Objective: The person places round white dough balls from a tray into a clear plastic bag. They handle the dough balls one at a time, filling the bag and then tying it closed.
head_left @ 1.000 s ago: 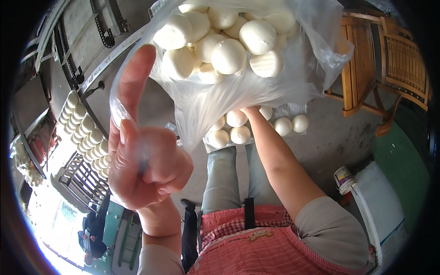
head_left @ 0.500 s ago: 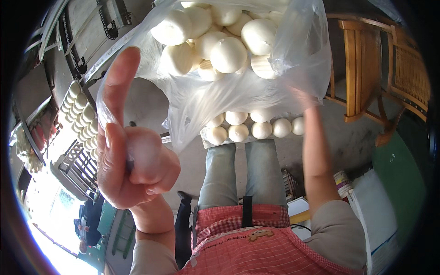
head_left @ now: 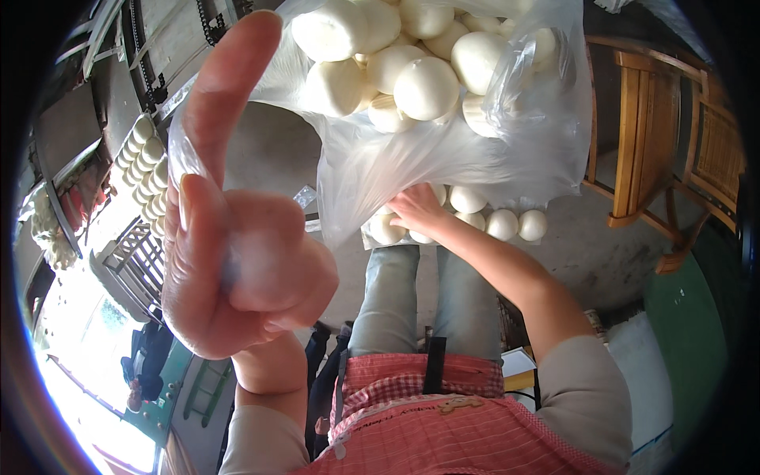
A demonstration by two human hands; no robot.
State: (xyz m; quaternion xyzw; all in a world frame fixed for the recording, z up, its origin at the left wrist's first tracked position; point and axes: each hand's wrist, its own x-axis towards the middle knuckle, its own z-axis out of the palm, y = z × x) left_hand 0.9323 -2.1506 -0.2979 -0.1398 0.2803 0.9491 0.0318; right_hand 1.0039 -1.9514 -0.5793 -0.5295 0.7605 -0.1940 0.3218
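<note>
Holding bag (head_left: pixel 380 154) edge: left hand (head_left: pixel 253 257); right hand (head_left: pixel 418 207) at buns (head_left: pixel 502 225).

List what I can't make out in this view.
Head view: whether the right hand grips anything; the hand itself hides it.
Head view: full count of lower white buns, partly covered by the clear plastic bag.
Head view: topmost bagged buns, cut off by the upper edge.
Head view: background person, too small for detail.

Creamy white is shown by the round buns (head_left: pixel 426 89), milky white by the thin plastic bag (head_left: pixel 360 162); the red cloth apron (head_left: pixel 451 439) is patterned with pale stripes and checks.
</note>
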